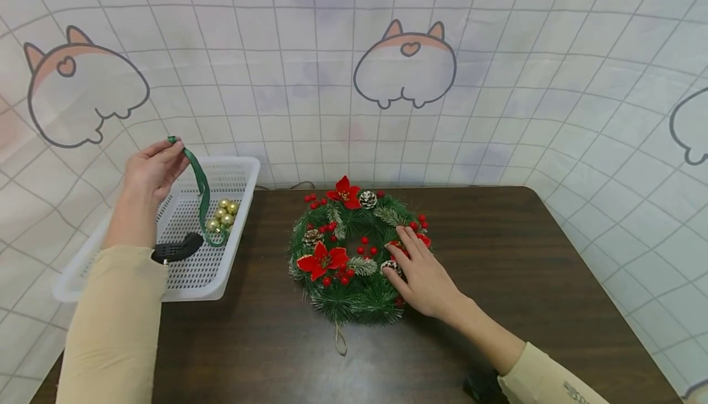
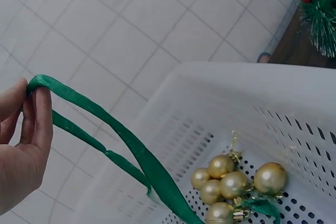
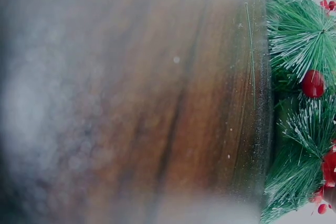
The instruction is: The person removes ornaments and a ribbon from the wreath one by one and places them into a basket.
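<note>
Above the white basket, my left hand (image 1: pixel 157 170) pinches a green ribbon (image 2: pixel 126 135) between thumb and fingers. The ribbon hangs in a loop, its lower end down in the basket beside a cluster of gold ball ornaments (image 1: pixel 224 214). My right hand (image 1: pixel 423 275) rests with fingers spread on the right side of a green wreath (image 1: pixel 354 308). Red poinsettias (image 1: pixel 322 261), red berries and pinecones (image 1: pixel 367 199) decorate the wreath, which lies flat on the table. In the right wrist view only the wreath's edge shows; the hand is out of sight there.
The white perforated basket (image 1: pixel 235 262) stands at the left of the dark wooden table (image 1: pixel 265 348). A twine loop (image 1: pixel 340 339) sticks out from the wreath's near edge. Behind the table hangs a gridded cloth (image 1: pixel 310 96) with cartoon prints.
</note>
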Action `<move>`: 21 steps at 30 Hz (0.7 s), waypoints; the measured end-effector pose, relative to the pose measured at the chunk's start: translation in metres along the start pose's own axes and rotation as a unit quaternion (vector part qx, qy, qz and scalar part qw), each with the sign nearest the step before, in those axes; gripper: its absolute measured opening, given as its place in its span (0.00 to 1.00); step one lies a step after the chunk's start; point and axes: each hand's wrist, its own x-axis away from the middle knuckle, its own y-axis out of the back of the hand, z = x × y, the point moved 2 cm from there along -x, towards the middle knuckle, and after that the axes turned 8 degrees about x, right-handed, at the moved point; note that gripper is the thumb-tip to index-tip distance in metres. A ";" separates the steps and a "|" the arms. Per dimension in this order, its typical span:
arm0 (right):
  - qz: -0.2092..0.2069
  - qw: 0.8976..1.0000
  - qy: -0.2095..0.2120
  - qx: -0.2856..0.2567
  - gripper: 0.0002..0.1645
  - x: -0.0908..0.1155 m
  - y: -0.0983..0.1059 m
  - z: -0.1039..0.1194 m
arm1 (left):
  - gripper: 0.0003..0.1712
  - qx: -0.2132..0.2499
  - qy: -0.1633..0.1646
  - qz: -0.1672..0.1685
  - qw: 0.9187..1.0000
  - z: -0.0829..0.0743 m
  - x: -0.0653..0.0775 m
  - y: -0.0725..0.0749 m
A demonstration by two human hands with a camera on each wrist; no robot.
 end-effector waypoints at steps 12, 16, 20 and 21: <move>0.000 1.000 -0.002 -0.003 0.35 0.001 0.001 0.001 | 0.11 -0.063 0.059 -0.019 0.996 0.028 -0.012 0.017; 0.000 1.000 -0.004 -0.004 0.35 0.001 0.001 0.001 | 0.27 -0.126 0.095 -0.018 0.987 0.035 -0.015 0.022; 0.001 1.000 -0.004 -0.001 0.35 0.000 0.001 0.002 | 0.40 -0.168 0.129 -0.020 0.977 0.042 -0.017 0.029; 0.002 1.000 -0.004 -0.001 0.35 0.000 0.000 0.002 | 0.40 -0.177 0.135 -0.022 0.975 0.044 -0.018 0.031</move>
